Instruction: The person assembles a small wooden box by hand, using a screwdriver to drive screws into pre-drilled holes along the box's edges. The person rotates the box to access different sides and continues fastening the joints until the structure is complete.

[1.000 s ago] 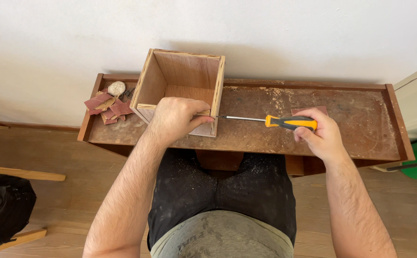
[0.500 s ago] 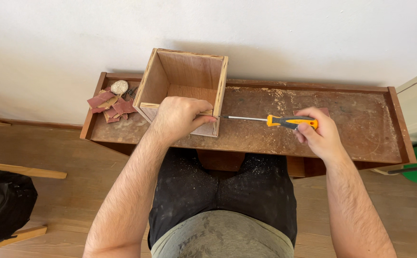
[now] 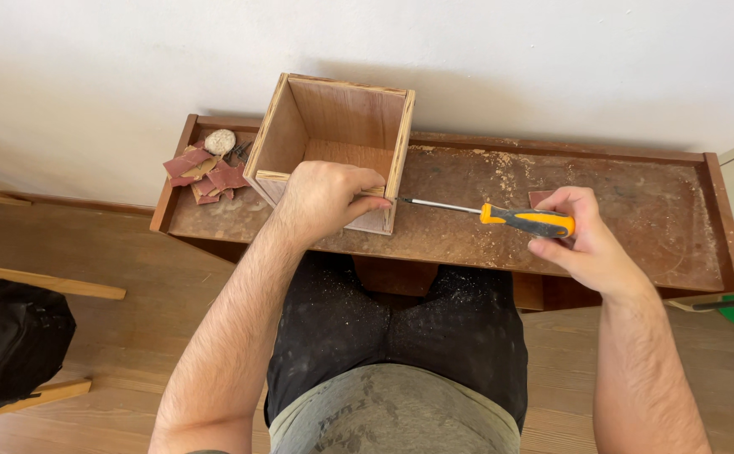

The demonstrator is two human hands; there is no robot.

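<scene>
Screwdriver tip at the side of a wooden box

Screwdriver (image 3: 501, 216) with an orange and black handle lies almost level over the bench, and its thin metal shaft points to the left. The tip meets the right side wall of the wooden box (image 3: 333, 143), low and near the front corner. The right hand (image 3: 581, 240) is closed around the end of the handle, with the fingers curled over it and the thumb under.

The box is open at the top and stands on the bench (image 3: 636, 219), a long brown surface with raised edges, set against a white wall (image 3: 468, 50). The left hand (image 3: 325, 197) lies over the front edge of the box. Its fingers are bent and press on the front wall, close to the same corner where the tip is.

Sawdust (image 3: 485, 164) is spread on the bench to the right of the box. At the left end of the bench there are several reddish pieces of sandpaper (image 3: 203, 172) in a small pile, and a pale round object (image 3: 220, 141) rests just beside them. A black bag (image 3: 10, 353) stands on the wooden floor at the far left.
</scene>
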